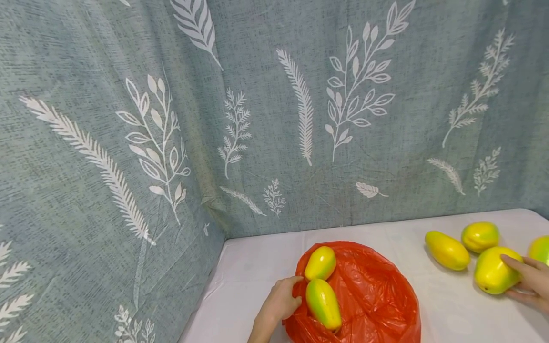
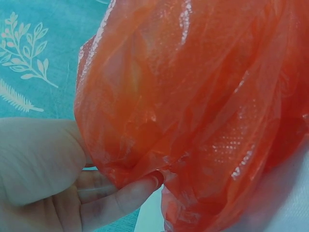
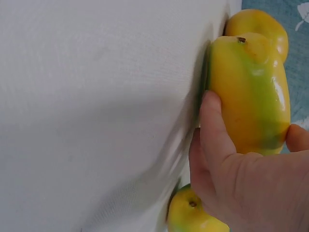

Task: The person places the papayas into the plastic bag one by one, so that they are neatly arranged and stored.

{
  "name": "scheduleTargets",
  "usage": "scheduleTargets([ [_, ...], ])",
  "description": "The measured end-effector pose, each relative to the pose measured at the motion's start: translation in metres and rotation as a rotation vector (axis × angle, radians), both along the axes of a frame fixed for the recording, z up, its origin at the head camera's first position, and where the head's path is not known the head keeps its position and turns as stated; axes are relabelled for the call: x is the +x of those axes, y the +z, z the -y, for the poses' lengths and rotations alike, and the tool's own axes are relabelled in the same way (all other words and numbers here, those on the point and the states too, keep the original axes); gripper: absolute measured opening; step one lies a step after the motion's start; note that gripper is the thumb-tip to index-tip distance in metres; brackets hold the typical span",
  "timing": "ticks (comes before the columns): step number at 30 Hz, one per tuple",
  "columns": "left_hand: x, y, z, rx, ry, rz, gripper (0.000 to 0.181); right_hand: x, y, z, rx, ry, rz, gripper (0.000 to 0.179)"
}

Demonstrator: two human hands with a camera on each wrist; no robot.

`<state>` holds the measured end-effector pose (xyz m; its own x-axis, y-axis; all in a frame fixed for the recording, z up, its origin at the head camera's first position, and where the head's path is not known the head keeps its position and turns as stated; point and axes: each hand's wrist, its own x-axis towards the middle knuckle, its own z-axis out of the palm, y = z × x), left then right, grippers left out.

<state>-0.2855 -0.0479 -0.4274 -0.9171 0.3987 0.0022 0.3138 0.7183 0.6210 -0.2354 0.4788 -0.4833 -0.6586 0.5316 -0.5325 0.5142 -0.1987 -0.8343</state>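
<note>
A red plastic bag (image 1: 373,295) lies wide-mouthed on the table, with two yellow-green papayas inside along its left side. One papaya (image 1: 320,263) is farther back and the other papaya (image 1: 323,305) nearer. My left hand (image 1: 280,300) holds the bag's left rim; in the left wrist view the thumb and fingers (image 2: 137,195) pinch the thin plastic. Over at the right, my right hand (image 1: 532,281) grips a yellow papaya (image 1: 495,270) with a green streak. Thumb and fingers lie on opposite sides of this papaya (image 3: 248,96) in the right wrist view.
Behind the gripped fruit sit a long papaya (image 1: 447,250) and a rounder-looking papaya (image 1: 480,237). Another papaya (image 1: 539,248) shows at the right edge. A white cloth covers the table (image 1: 253,267), and a grey-green leaf-patterned curtain (image 1: 266,143) hangs behind and to the left.
</note>
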Motion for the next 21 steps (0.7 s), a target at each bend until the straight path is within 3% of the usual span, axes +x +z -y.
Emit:
scheduleTargets([
  [11,0.001,0.001,0.001,-0.009,0.004,-0.001,0.041,0.011,0.018,0.021,0.040,0.029,-0.094,0.099],
  [16,0.000,0.001,0.001,-0.014,-0.001,-0.007,0.041,0.015,0.031,0.037,0.058,0.082,-0.135,0.107],
  [21,0.000,0.001,0.001,-0.011,0.005,0.011,0.041,0.013,0.036,0.047,0.075,0.088,-0.160,0.106],
])
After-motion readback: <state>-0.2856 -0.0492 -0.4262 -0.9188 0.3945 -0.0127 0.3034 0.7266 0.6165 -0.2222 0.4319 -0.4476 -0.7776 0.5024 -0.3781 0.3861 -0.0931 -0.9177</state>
